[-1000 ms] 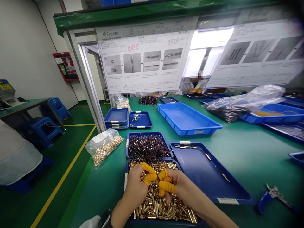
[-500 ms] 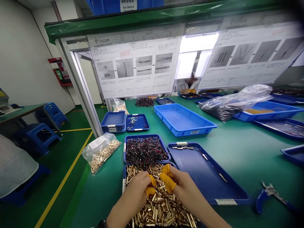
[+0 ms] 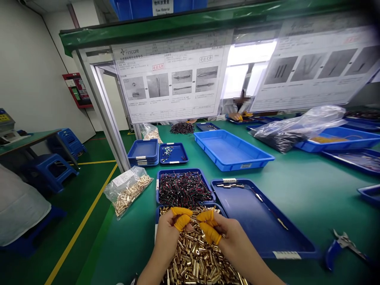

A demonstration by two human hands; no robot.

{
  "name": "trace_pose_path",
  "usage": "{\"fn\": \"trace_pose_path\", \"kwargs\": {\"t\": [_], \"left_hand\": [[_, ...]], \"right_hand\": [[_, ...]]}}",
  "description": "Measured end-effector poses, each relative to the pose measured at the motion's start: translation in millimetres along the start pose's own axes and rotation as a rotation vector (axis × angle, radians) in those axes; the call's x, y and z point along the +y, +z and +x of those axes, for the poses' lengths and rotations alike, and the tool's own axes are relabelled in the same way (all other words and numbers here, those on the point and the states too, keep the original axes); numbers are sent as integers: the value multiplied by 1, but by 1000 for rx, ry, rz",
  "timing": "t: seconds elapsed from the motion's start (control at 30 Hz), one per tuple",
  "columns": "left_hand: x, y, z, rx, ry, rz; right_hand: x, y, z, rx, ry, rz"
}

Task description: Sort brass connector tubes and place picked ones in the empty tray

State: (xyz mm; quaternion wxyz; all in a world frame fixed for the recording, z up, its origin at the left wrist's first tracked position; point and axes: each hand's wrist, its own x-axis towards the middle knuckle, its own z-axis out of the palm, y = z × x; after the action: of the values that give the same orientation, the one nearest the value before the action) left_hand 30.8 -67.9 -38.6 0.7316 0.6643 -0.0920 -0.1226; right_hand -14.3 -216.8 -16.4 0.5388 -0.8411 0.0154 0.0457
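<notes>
Yellow finger cots cover fingertips on both of my hands, which meet over a blue tray full of small brass sleeves [image 3: 197,257]. My left hand [image 3: 172,225] is pinched closed at the tray's left part. Facing it, my right hand [image 3: 221,229] is pinched too, its fingertips a short way from the left ones. Whatever sits between the fingertips is too small to make out against the brass. Just beyond lies a tray of thin dark wires [image 3: 184,188] with red and green strands. To the right, a blue tray [image 3: 255,221] carries a few wired brass pieces along its far and right edges.
A plastic bag of brass sleeves [image 3: 129,194] lies at left, near stacked blue trays [image 3: 143,152]. Pliers [image 3: 341,245] rest at right. Farther back stand a light-blue bin [image 3: 233,148] and a clear bag of dark parts [image 3: 285,136]. A co-worker's hands [image 3: 240,116] show across the table.
My left hand has lifted and turned, bringing its pinched fingers up level with the right hand's. My right hand stays nearly in place, its fingers slightly shifted. The view moved a little.
</notes>
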Motion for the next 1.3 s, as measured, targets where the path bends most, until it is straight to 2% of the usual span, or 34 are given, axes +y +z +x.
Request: {"fn": "trace_pose_path", "kwargs": {"t": [0.3, 0.43, 0.57, 0.77, 0.93, 1.03, 1.13, 1.3], "left_hand": [[5, 3, -1, 6, -30, -9], [4, 2, 0, 12, -28, -19], [2, 2, 0, 0, -11, -11], [-3, 3, -3, -42, 30, 177], [-6, 5, -7, -119, 179, 362], [-7, 5, -9, -131, 184, 425], [-5, 5, -10, -121, 178, 431], [1, 5, -11, -30, 154, 374]], "right_hand": [[-4, 1, -2, 116, -194, -102], [1, 3, -1, 121, -171, -153], [5, 4, 1, 127, -199, -110], [1, -2, 4, -19, -12, 21], [0, 1, 5, -78, 81, 118], [2, 5, 4, -71, 73, 38], [3, 5, 5, -100, 59, 61], [8, -1, 9, -39, 23, 116]]}}
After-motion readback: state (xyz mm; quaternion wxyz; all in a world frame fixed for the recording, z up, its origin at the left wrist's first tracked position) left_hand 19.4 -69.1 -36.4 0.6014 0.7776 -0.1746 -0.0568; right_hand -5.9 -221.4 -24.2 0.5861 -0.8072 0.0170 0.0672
